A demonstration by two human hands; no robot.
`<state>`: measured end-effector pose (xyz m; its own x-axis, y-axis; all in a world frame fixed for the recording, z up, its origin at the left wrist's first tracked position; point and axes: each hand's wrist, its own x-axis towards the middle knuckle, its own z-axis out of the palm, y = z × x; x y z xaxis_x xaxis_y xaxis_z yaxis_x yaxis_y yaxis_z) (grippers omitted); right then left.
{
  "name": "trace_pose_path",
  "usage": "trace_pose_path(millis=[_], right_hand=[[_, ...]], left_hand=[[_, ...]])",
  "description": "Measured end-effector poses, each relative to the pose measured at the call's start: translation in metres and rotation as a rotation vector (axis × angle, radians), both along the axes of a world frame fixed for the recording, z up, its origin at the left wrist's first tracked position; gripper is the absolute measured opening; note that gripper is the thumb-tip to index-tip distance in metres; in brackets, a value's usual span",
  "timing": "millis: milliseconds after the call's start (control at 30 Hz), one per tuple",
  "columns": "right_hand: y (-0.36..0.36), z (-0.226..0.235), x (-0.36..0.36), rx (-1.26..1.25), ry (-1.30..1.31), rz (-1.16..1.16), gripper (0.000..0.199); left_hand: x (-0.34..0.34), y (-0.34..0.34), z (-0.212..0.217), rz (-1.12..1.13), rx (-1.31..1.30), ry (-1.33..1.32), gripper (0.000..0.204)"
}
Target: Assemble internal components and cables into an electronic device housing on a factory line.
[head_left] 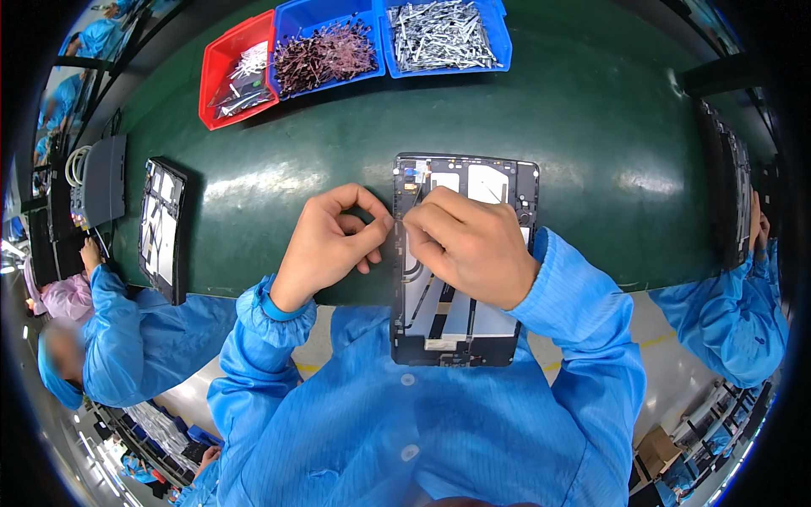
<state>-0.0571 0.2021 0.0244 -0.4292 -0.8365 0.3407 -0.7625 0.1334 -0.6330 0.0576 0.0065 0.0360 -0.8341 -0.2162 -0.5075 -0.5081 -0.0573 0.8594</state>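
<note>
An opened tablet [460,319] with a black frame and silver-white inner panels lies before me, its lower end at the table's near edge. My right hand [473,241] reaches over its upper middle, fingers pinched together by the left frame edge. Just outside that same edge, my left hand [334,245] has thumb and forefinger pressed together, the other fingers curled. The fingertips of both hands are close to each other. Whatever is between them is too small or hidden to make out. A blue band circles my left wrist.
At the far side stand a red bin [211,95] with small packets, a blue bin [334,84] of dark coppery parts and another blue bin [452,69] of silvery strips. Tablets [162,228] sit at left, more tablets [733,182] at right. Co-workers in blue sit on both sides.
</note>
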Motion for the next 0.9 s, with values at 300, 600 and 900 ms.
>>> trace_pose_path(millis=[300,600,900], right_hand=[[0.002,0.002,0.003,0.003,0.002,0.008,0.012],[0.001,-0.001,0.003,-0.050,-0.118,-0.076,0.009],[-0.026,0.034,-0.053,0.061,-0.415,-0.156,0.007]], left_hand=[[-0.003,0.002,0.002,0.003,-0.012,0.010,0.010],[-0.008,-0.003,0.003,-0.072,-0.013,0.007,0.015],[-0.018,0.007,-0.002,-0.107,-0.333,0.053,0.018]])
